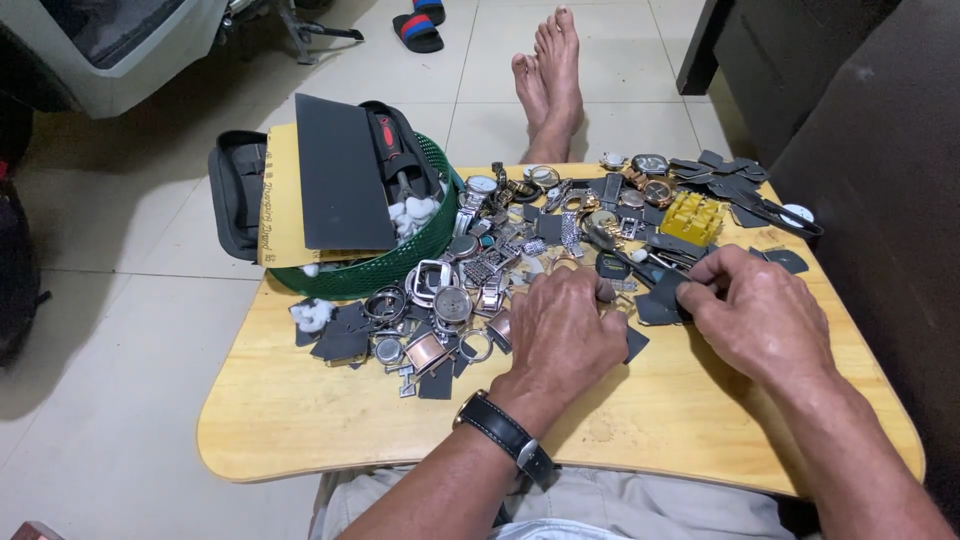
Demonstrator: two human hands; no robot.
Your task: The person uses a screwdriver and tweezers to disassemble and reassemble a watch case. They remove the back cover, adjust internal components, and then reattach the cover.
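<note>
My left hand, with a black-strapped watch on its wrist, lies knuckles up on a small wooden lap table, fingers curled down among loose watch parts; what it grips is hidden. My right hand pinches a dark flat strap piece between thumb and fingers, right beside the left hand. A heap of metal watch cases, bracelet links and rings spreads to the left of both hands.
A green mesh basket holding a dark folder, a tool pouch and cotton balls stands at the table's back left. A yellow plastic block and several watches lie at the back right. My bare feet stretch out beyond the table. Dark furniture stands on the right.
</note>
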